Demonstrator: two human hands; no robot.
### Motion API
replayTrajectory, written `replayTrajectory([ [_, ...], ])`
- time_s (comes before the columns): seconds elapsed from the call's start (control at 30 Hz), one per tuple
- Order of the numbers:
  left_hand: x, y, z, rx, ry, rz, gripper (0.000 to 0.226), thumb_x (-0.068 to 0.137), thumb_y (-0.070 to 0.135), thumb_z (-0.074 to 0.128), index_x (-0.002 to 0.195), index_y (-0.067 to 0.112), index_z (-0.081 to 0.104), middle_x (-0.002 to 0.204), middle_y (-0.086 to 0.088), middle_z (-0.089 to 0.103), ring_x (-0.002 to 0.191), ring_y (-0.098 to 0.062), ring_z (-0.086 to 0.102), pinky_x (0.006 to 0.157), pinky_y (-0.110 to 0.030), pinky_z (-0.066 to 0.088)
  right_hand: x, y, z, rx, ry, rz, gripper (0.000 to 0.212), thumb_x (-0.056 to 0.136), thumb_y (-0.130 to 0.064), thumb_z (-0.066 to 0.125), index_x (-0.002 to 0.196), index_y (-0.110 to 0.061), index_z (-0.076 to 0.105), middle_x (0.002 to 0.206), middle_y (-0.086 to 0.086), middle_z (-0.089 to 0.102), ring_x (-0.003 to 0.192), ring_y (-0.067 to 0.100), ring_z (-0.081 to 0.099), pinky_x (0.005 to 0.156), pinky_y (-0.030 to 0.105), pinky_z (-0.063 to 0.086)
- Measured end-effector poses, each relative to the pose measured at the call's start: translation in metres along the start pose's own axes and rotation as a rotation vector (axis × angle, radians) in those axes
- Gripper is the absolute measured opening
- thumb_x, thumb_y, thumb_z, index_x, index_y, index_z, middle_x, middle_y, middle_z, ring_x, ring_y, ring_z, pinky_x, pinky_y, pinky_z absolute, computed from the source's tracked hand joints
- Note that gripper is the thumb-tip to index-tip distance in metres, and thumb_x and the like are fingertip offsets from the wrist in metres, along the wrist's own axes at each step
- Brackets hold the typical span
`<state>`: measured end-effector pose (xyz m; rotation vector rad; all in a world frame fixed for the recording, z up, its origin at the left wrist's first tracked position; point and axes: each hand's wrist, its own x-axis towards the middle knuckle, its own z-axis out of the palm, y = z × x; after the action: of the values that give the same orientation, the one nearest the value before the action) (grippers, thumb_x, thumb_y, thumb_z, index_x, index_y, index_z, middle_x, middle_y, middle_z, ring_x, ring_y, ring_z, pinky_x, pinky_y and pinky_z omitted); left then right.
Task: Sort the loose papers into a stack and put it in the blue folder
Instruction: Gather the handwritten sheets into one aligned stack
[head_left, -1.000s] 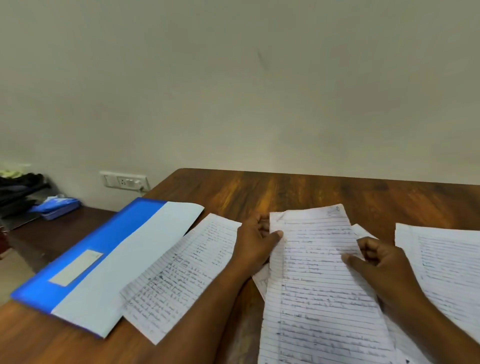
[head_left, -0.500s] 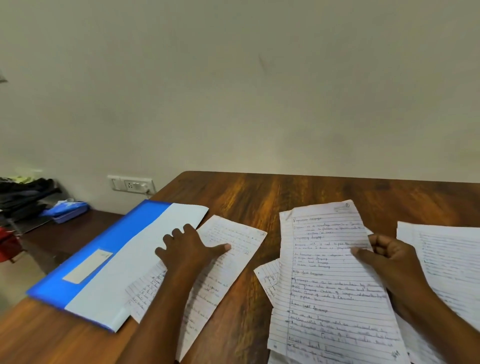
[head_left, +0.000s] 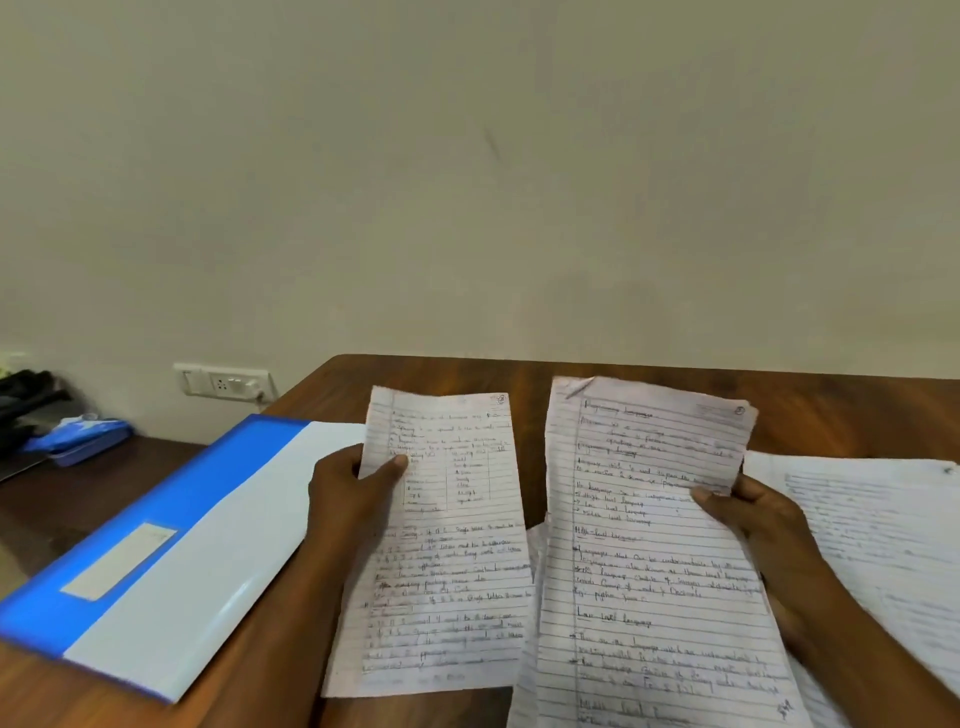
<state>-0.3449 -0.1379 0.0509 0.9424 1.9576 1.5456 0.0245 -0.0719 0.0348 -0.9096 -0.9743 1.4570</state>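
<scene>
My left hand (head_left: 358, 483) holds a handwritten lined sheet (head_left: 447, 561) by its left edge, thumb on the front, lifted off the table. My right hand (head_left: 753, 525) grips a second, larger lined sheet (head_left: 644, 545) by its right edge, also raised. Both sheets face me side by side. Another sheet (head_left: 532, 551) peeks out under them in the gap. More loose paper (head_left: 872, 530) lies flat at the right. The blue folder (head_left: 171, 519), blue along its spine with a pale cover and a label, lies shut at the left of the wooden table (head_left: 519, 374).
A wall socket (head_left: 223, 382) sits on the wall behind the table's left corner. A lower dark surface at far left carries a blue pouch (head_left: 83, 439) and black items (head_left: 26, 389). The wall runs close behind the table's far edge.
My left hand has picked the sheet lying by the folder up off the table and raised it next to the sheet in my right hand.
</scene>
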Motion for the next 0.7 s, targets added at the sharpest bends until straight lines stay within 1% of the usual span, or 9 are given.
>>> replayTrajectory([
  [0.07, 0.0, 0.002, 0.008, -0.116, -0.027, -0.007, 0.012, 0.097, 0.026, 0.075, 0.106, 0.018, 0.078, 0.091, 0.001, 0.082, 0.081, -0.021, 0.08, 0.085, -0.049, 0.065, 0.001, -0.001, -0.001, 0.064, -0.027, 0.036, 0.032, 0.09, 0.0, 0.065, 0.12, -0.008, 0.073, 0.113, 0.016, 0.078, 0.094, 0.032, 0.079, 0.066, 0.035, 0.065],
  [0.13, 0.0, 0.005, 0.015, -0.169, -0.055, 0.017, 0.017, 0.097, 0.023, 0.075, 0.112, 0.016, 0.076, 0.096, 0.0, 0.082, 0.084, -0.022, 0.081, 0.086, -0.05, 0.064, 0.002, -0.002, -0.001, 0.129, -0.055, 0.061, 0.04, 0.086, -0.003, 0.064, 0.126, -0.008, 0.071, 0.12, 0.019, 0.076, 0.102, 0.036, 0.077, 0.071, 0.039, 0.066],
  [0.2, 0.001, 0.012, 0.018, -0.228, -0.053, 0.081, 0.021, 0.095, 0.023, 0.077, 0.115, 0.015, 0.076, 0.099, -0.001, 0.082, 0.088, -0.022, 0.08, 0.086, -0.049, 0.064, 0.001, -0.003, -0.001, 0.175, -0.076, 0.062, 0.041, 0.085, -0.002, 0.062, 0.125, -0.007, 0.071, 0.12, 0.019, 0.076, 0.1, 0.035, 0.077, 0.069, 0.038, 0.066],
  [0.27, 0.003, 0.023, 0.017, -0.282, -0.02, 0.168, 0.024, 0.095, 0.025, 0.077, 0.117, 0.016, 0.076, 0.102, 0.0, 0.082, 0.091, -0.021, 0.079, 0.081, -0.041, 0.065, -0.001, -0.006, 0.001, 0.199, -0.093, 0.049, 0.04, 0.085, -0.001, 0.061, 0.124, -0.006, 0.071, 0.118, 0.019, 0.077, 0.098, 0.034, 0.078, 0.07, 0.039, 0.066],
  [0.37, 0.013, 0.044, 0.01, -0.3, 0.094, 0.337, 0.015, 0.096, 0.019, 0.076, 0.11, 0.015, 0.077, 0.095, 0.003, 0.08, 0.085, -0.013, 0.077, 0.065, -0.019, 0.058, -0.002, -0.007, 0.003, 0.216, -0.083, 0.045, 0.043, 0.083, -0.002, 0.061, 0.124, -0.005, 0.071, 0.118, 0.019, 0.076, 0.099, 0.034, 0.078, 0.077, 0.041, 0.066],
  [0.5, 0.026, 0.071, -0.002, -0.373, 0.224, 0.424, 0.013, 0.094, 0.015, 0.078, 0.107, 0.016, 0.076, 0.095, 0.008, 0.077, 0.08, -0.001, 0.073, 0.07, -0.02, 0.059, -0.001, -0.008, 0.003, 0.214, -0.06, 0.035, 0.042, 0.08, -0.002, 0.063, 0.121, -0.005, 0.072, 0.119, 0.021, 0.076, 0.096, 0.033, 0.078, 0.083, 0.042, 0.064],
  [0.57, 0.032, 0.077, -0.004, -0.409, 0.242, 0.424, 0.016, 0.094, 0.011, 0.077, 0.11, 0.014, 0.075, 0.095, 0.009, 0.075, 0.077, 0.004, 0.072, 0.07, -0.016, 0.059, -0.001, -0.008, 0.003, 0.23, -0.058, 0.033, 0.04, 0.08, -0.002, 0.063, 0.119, -0.006, 0.073, 0.118, 0.02, 0.076, 0.094, 0.032, 0.079, 0.082, 0.041, 0.064],
  [0.63, 0.035, 0.078, 0.0, -0.415, 0.203, 0.364, 0.015, 0.094, 0.01, 0.077, 0.108, 0.013, 0.075, 0.093, 0.007, 0.075, 0.082, -0.003, 0.074, 0.068, -0.019, 0.059, -0.001, -0.008, 0.002, 0.258, -0.053, 0.037, 0.035, 0.08, -0.003, 0.063, 0.112, -0.007, 0.078, 0.116, 0.018, 0.077, 0.094, 0.031, 0.079, 0.081, 0.041, 0.065],
  [0.7, 0.034, 0.075, 0.009, -0.339, 0.096, 0.296, 0.008, 0.094, 0.011, 0.076, 0.102, 0.015, 0.075, 0.089, 0.003, 0.075, 0.093, -0.02, 0.077, 0.067, -0.025, 0.057, -0.002, -0.008, 0.001, 0.3, -0.046, 0.035, 0.031, 0.08, -0.004, 0.063, 0.103, -0.01, 0.083, 0.118, 0.018, 0.077, 0.098, 0.031, 0.078, 0.085, 0.042, 0.064],
])
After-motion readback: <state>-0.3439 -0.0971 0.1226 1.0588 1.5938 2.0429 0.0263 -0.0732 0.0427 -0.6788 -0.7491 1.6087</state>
